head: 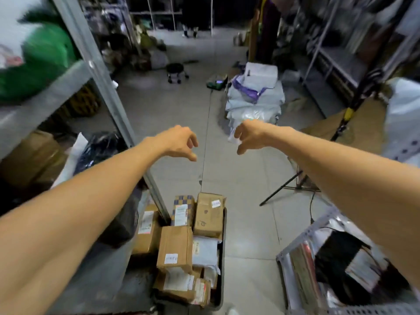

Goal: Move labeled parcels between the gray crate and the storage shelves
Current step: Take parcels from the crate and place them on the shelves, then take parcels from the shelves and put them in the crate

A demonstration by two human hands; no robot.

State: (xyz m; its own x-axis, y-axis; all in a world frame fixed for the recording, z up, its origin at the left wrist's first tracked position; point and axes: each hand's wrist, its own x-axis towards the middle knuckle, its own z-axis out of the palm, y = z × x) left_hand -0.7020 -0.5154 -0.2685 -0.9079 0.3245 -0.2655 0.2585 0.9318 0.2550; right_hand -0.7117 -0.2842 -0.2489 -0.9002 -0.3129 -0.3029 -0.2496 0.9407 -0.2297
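Head view. The gray crate [223, 246] stands on the floor [245, 201] below and nearer than both hands, a little to the left-hand side. It is packed to the rim with labeled parcels. Most are brown cartons [175, 248] bearing white printed labels. One checkered parcel [183, 208] stands upright at the end of the crate closest to the hands, touching a tall brown carton [210, 215] beside it. A pale gray mailer bag [204, 248] lies between the cartons along the crate's right wall.

Both bare arms are stretched forward and roughly level, wrists bent so that the fingers point down. The left hand [179, 142] is released: its fingers hang loosely curled and grasp nothing. The right hand [248, 136] is posed likewise, well apart from the left. A small pale patch shows at its fingertips; whether it is held or belongs to the heap behind cannot be told.

Outside the left hand rises the slanted metal post of a storage shelf [106, 87], with a green bag [47, 53] on an upper level. Beyond the right hand a heap of pale mailer bags [256, 94] lies on the floor. Further storage shelves [329, 57] stand to the outside of the right arm, much blurred.
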